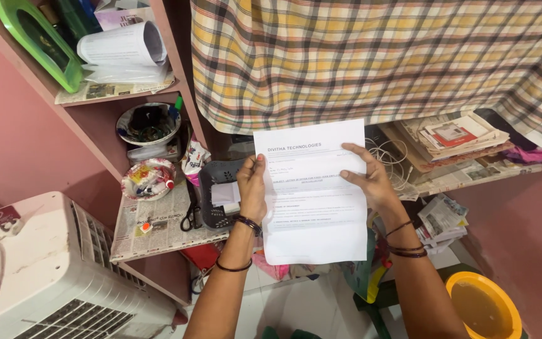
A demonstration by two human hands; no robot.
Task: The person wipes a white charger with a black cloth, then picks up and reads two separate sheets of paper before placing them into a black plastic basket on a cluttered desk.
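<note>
2 hands hold 1 white printed sheet of paper (312,191) upright in front of the shelves. The left hand (253,188) pinches its left edge, thumb on the front and fingers behind; the right hand (367,179) grips the right edge, thumb and fingertips pressed on the printed face. Behind the sheet, a dark plastic basket (214,188) on the newspaper-lined shelf (152,229) holds folded white papers, with black scissors (191,216) just beside it. To the left, a patterned bowl (148,179) is filled with small colourful odds and ends, and above it a metal bowl (148,122) holds dark tangled items. At the lower right stands a yellow bucket (483,304), its murky contents impossible to identify.
</note>
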